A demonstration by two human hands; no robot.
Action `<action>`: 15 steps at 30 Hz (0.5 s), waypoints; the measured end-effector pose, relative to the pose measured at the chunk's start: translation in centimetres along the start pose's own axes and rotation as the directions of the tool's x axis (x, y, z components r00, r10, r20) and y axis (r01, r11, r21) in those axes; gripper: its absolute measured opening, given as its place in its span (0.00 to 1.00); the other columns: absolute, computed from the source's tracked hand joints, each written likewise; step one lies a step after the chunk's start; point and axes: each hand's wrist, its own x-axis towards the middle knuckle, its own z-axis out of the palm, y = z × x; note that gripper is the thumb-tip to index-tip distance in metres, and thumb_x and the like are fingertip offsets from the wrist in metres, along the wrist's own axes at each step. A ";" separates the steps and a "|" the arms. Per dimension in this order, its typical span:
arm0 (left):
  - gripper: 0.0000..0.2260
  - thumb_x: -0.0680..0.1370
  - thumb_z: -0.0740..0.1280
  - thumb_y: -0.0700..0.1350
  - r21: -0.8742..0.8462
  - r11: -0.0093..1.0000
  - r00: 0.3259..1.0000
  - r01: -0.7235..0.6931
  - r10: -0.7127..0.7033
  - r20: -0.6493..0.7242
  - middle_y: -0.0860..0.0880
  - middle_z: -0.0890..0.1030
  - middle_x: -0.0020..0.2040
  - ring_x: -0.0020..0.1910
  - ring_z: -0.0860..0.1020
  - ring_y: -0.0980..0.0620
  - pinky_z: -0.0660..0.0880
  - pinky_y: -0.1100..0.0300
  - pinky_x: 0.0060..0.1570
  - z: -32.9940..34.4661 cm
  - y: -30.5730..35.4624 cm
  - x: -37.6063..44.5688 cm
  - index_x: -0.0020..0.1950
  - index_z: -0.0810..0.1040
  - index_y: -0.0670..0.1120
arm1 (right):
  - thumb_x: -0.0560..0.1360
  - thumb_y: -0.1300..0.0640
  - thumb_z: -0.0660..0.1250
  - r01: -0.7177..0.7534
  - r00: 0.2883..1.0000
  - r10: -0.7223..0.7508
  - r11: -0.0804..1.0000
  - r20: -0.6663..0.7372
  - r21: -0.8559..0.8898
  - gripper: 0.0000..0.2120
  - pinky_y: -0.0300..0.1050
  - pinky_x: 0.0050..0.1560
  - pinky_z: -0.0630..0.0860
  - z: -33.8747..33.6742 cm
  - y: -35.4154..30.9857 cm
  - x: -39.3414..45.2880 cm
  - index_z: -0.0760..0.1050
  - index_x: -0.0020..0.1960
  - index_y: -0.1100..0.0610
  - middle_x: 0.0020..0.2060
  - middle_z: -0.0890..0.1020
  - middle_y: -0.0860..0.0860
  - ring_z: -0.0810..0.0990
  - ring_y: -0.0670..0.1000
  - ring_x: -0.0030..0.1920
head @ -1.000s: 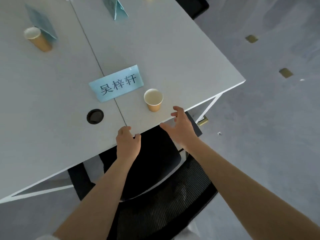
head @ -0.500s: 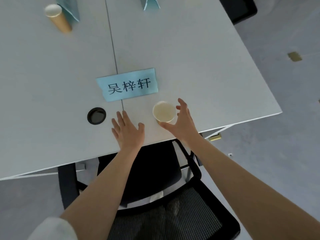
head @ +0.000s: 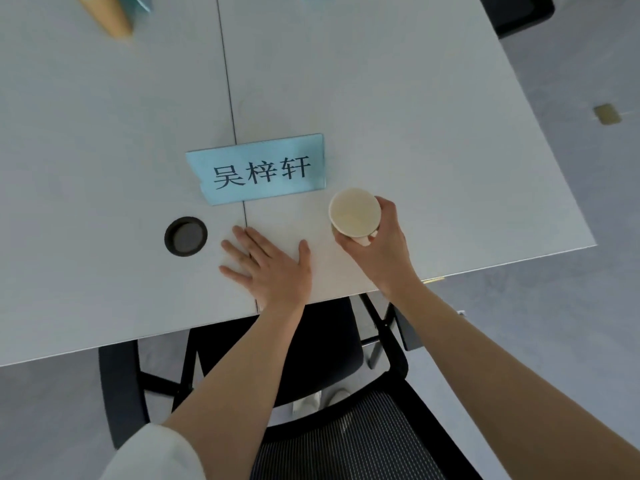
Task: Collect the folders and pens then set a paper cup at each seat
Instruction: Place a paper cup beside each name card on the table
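In the head view, the work stands at the cup-setting part of the task: no folders or pens show on the pale grey tabletop, so collecting looks done here, as far as this view reaches. The right hand has its fingers and thumb curled round a small white-lined paper cup, which sits upright just to the right of, and slightly nearer than, the light blue folded-card name sign. Whether the cup's base is on the tabletop or a little above it cannot be told. The left hand lies flat with fingers spread and straight, pressing the near part of the tabletop, beside the round black cable hole; it holds nothing.

The next move likely calls for settling the cup squarely at this seat, above the black mesh office chair, and letting go without tipping it.

The held cup appears empty, its pale inside bare. A second brown paper cup stands at the far left edge, cropped, so its contents cannot be seen.
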 end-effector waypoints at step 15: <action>0.44 0.74 0.44 0.68 0.100 0.994 0.997 0.037 -0.029 -0.076 0.40 0.46 0.81 0.78 0.42 0.36 0.46 0.33 0.73 1.3 0.1 0.2 0.79 0.44 0.37 | 0.65 0.51 0.78 0.020 1.000 -0.019 0.998 -0.019 0.058 0.35 0.51 0.60 0.76 0.0 -2.7 11.1 0.65 0.67 0.54 0.59 0.75 0.46 0.76 0.50 0.59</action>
